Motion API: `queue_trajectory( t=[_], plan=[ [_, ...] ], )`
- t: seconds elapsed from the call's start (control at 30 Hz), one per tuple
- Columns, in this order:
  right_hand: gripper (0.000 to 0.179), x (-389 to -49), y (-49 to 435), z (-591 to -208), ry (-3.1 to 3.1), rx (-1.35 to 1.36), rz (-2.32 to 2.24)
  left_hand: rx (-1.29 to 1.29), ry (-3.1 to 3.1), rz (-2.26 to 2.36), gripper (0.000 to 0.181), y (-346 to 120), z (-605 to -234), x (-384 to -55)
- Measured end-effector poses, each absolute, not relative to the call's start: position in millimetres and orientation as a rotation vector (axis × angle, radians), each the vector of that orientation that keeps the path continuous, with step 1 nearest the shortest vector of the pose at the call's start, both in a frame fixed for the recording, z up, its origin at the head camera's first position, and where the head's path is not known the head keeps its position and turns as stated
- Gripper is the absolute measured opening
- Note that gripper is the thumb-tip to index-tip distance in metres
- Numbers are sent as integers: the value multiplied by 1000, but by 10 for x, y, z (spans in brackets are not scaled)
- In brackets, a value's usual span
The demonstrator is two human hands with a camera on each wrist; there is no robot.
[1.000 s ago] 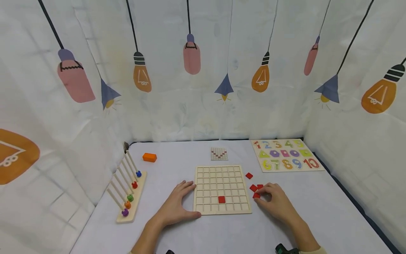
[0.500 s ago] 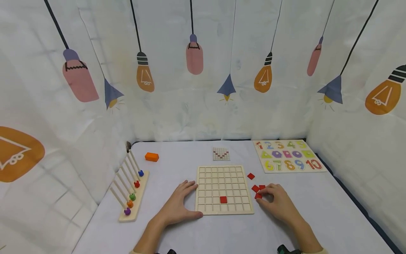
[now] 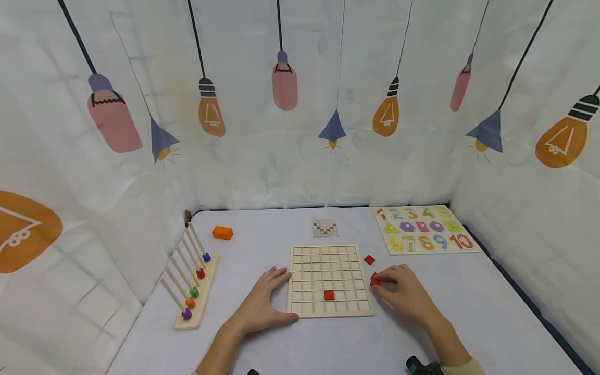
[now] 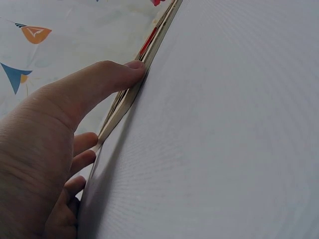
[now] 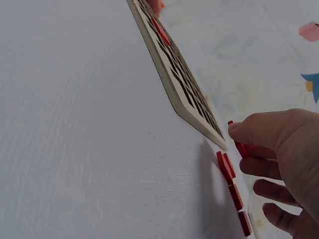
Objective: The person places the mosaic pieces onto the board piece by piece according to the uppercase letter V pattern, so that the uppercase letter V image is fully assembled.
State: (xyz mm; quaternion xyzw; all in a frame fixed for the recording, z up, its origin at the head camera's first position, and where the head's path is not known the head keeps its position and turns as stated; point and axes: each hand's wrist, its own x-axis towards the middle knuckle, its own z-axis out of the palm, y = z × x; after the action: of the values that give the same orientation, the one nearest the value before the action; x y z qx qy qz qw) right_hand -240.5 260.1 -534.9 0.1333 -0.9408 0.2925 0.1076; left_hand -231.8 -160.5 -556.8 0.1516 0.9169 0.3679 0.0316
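Observation:
A wooden grid board [image 3: 347, 266] lies flat on the table, with one red square tile [image 3: 329, 295] in a lower cell. My left hand [image 3: 261, 302] rests at its lower left corner, thumb along the near edge and relaxed fingers at the left side. Just right of the board, my right hand [image 3: 408, 294] pinches a red square tile [image 5: 239, 147] between thumb and index finger, slightly above the table. Beneath it in the right wrist view lie more red tiles [image 5: 236, 197], mostly hidden from the head view. Another red tile [image 3: 369, 260] lies farther back, by the board's right edge.
A small pattern card [image 3: 325, 227] lies behind the board. Back right is a number and shape puzzle board [image 3: 426, 230]. At left stands a peg rack [image 3: 197, 297] with colored beads, and an orange block [image 3: 222, 233] lies beyond it.
My right hand has lifted a red tile from the pile and shifted slightly back and left toward the board. The left hand keeps its place at the board's corner.

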Motion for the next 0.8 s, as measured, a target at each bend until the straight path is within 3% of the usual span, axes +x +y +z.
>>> queue_trajectory(
  t=[0.8],
  plan=[
    [21, -2603, 2151, -5264, -2828, 436, 982, 474, 2830, 1131, 112, -1599, -5573, -2321]
  ],
)
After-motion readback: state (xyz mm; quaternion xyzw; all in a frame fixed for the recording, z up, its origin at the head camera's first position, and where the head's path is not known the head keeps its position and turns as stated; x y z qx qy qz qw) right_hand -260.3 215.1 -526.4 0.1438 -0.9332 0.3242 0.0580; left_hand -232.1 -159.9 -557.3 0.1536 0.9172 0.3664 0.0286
